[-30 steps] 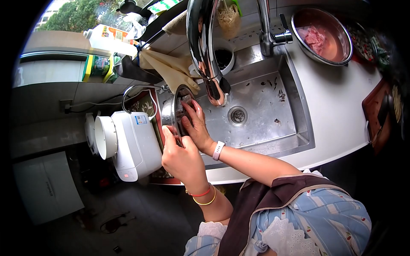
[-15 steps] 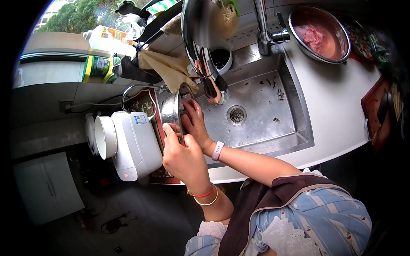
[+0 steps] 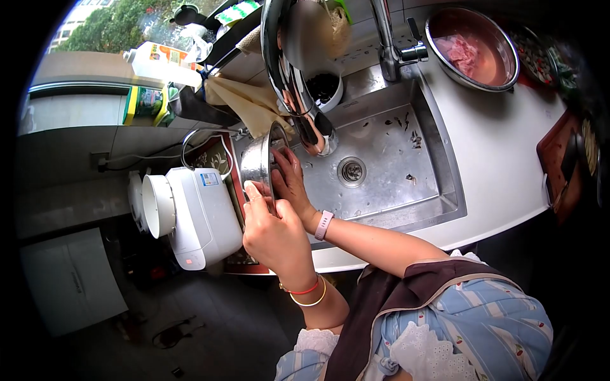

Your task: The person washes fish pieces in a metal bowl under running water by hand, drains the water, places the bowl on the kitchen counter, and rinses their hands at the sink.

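A shiny metal bowl [image 3: 256, 166] is held tipped on its side over the left edge of the sink, its opening turned to the right. My left hand [image 3: 274, 233], with a red cord and a gold bangle at the wrist, is closed on the bowl's near rim. My right hand [image 3: 294, 187], wearing a pale pink wristband, lies with its fingers stretched against the bowl's inside; some fingertips are hidden in there. Just to the right, a chrome faucet [image 3: 305, 117] hangs over the stainless steel sink [image 3: 387, 165], where dark scraps cling to the bottom.
A white appliance [image 3: 210, 219] stands at the left. Behind the faucet sits a white bowl [image 3: 333, 95] with dark contents. A metal basin [image 3: 438, 41] of pink meat in liquid rests on the right counter, near a reddish-brown board [image 3: 549, 149]. A tan cloth [image 3: 244, 101] hangs behind.
The view has shifted very slightly. Both hands and the metal bowl keep nearly the same place and pose.
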Demonstrator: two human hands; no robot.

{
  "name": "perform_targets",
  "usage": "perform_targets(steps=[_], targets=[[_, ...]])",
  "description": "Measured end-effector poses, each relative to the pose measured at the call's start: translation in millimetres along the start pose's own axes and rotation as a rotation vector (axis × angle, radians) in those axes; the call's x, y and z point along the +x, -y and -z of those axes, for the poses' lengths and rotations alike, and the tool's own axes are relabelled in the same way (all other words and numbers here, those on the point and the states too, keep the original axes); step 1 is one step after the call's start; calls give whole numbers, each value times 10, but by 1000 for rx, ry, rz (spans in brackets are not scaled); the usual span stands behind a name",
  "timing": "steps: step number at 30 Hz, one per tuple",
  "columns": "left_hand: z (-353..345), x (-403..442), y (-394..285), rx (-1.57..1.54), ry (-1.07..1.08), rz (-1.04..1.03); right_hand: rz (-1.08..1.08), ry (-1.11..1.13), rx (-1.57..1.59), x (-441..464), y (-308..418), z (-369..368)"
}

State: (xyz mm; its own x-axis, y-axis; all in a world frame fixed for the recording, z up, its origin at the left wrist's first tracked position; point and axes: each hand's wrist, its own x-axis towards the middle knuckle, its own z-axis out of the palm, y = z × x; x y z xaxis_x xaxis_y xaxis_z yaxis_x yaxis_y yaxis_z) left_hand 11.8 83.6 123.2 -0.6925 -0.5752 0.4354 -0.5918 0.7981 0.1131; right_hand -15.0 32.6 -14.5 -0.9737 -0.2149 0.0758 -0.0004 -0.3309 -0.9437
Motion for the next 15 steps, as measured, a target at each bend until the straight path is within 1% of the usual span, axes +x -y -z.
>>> perform_targets(steps=[15], targets=[[74, 3, -55, -18, 15, 25, 48, -22, 58, -13, -13, -66]])
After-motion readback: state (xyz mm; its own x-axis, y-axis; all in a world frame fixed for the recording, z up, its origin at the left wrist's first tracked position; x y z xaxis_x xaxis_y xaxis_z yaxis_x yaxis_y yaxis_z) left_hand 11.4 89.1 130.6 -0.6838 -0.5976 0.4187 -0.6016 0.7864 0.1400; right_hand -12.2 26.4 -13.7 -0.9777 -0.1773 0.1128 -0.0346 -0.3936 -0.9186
